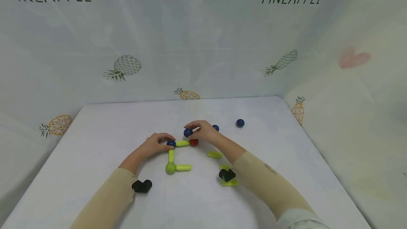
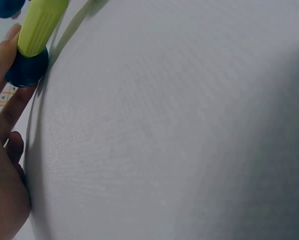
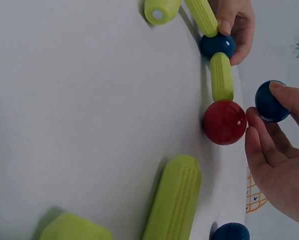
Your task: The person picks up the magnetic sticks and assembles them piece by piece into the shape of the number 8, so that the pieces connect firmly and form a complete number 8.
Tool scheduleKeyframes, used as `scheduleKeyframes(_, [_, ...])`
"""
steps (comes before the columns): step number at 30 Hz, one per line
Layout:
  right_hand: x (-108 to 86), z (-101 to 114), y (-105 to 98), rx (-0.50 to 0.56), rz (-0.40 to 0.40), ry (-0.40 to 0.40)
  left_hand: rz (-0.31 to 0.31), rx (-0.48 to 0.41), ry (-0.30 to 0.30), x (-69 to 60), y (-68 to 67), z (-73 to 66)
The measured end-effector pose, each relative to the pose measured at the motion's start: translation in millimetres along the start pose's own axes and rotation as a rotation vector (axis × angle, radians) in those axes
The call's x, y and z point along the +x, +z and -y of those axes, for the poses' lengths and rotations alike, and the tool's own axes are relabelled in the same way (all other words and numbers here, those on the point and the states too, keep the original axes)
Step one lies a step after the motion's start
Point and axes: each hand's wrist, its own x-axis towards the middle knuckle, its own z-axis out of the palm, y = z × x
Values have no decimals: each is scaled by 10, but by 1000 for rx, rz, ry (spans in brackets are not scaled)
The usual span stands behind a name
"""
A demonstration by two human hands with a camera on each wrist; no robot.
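On the table lies a joined chain of balls and yellow-green rods. Its blue corner ball (image 1: 171, 144) is pinched by my left hand (image 1: 155, 144). From that ball one rod (image 1: 182, 144) leads right to a red ball (image 1: 194, 142), and another rod (image 1: 171, 156) runs toward me to a green ball (image 1: 170, 168). A further rod (image 1: 183, 168) points right from the green ball. Just above the red ball, my right hand (image 3: 284, 160) holds a loose blue ball (image 3: 272, 101) between thumb and fingers; its fingertips are close to the red ball.
A loose yellow-green rod (image 1: 214, 154) lies right of the chain. More rods (image 1: 230, 183) lie partly hidden under the right forearm. Behind the right hand are two blue balls, one partly covered (image 1: 216, 127) and one farther right (image 1: 240, 123). A printed curtain (image 1: 203, 38) stands behind the table.
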Motion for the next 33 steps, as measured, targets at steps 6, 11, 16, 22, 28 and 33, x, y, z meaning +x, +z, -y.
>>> scheduleKeyframes(6, [-138,-2,-25,11,47,-4,5,3,-4,65,-11,20])
scheduleKeyframes(11, [-234,-6,-11,-5,72,-44,2,-2,-4,104,-27,18])
scheduleKeyframes(16, [-305,-17,15,-26,74,-29,4,-3,-15,147,-26,16])
scheduleKeyframes(22, [-375,-71,56,-56,114,-41,8,-4,-25,196,-37,2])
scheduleKeyframes(28, [-433,-93,88,-40,149,-31,20,-13,-49,211,-45,-19])
scheduleKeyframes(33, [-441,-106,104,-71,154,9,35,-18,-64,223,-34,-21])
